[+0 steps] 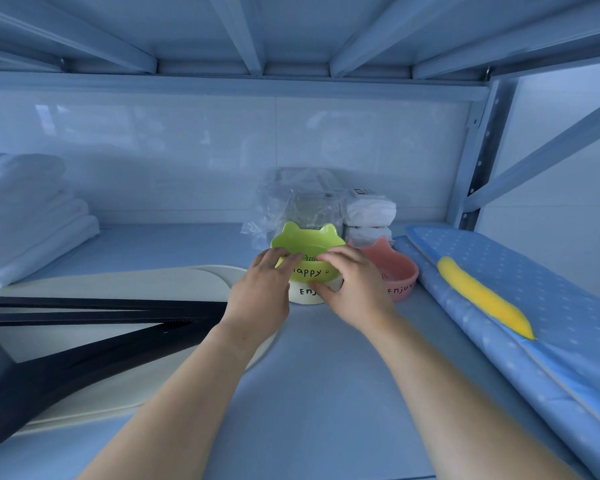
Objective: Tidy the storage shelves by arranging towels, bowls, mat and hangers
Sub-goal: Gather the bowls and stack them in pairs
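Shelf [326, 375] tidy, live: green bowl [309, 237] dead ahead at twelve, both hands on it.
Blue padded board [516, 289] at three; towels [25, 216] at nine; mat [101, 282] and black hangers [101, 317] at eight; green bowl sits tilted in the white bowl [305, 294], pink bowl [399, 271] just beside at three; left hand [260, 289] and right hand [357, 289], equally near, each keep a narrow grip pinching its near rim.

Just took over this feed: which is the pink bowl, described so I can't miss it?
On the blue shelf, find the bowls before the plastic-wrapped bundle. The pink bowl stands directly right of the green bowl held by the left hand and right hand, beside the dotted blue pad. It alone is pink and unstacked.
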A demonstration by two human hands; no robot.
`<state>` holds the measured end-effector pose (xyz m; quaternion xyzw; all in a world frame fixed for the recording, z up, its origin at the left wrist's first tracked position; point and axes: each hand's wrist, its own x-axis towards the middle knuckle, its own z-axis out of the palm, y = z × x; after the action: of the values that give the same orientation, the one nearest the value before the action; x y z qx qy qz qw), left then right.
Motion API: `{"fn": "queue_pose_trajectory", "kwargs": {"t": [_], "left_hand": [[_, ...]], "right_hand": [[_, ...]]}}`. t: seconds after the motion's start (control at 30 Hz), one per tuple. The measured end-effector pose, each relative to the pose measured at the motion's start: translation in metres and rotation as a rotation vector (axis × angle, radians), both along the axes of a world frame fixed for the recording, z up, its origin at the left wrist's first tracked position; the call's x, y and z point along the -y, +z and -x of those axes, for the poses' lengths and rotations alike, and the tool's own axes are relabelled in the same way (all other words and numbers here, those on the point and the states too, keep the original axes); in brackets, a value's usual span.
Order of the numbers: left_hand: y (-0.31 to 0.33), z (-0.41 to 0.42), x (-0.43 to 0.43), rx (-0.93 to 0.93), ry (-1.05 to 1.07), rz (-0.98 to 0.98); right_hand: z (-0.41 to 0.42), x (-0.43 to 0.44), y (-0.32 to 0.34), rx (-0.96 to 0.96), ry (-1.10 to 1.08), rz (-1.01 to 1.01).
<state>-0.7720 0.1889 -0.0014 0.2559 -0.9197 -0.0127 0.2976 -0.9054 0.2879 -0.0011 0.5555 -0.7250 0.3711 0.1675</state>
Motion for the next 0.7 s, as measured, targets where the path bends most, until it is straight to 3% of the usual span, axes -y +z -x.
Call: {"fn": "queue_pose_trajectory", "kwargs": {"t": [0.5,0.7], "left_hand": [[0.001,-0.003,-0.001,0.040,-0.004,0.023],[0.015,-0.010,-0.010,-0.032,0.002,-0.039]], "right_hand": [[-0.003,-0.002,0.002,0.045,0.019,0.014],[-0.019,-0.008,0.009,-0.024,0.048,0.083]]}}
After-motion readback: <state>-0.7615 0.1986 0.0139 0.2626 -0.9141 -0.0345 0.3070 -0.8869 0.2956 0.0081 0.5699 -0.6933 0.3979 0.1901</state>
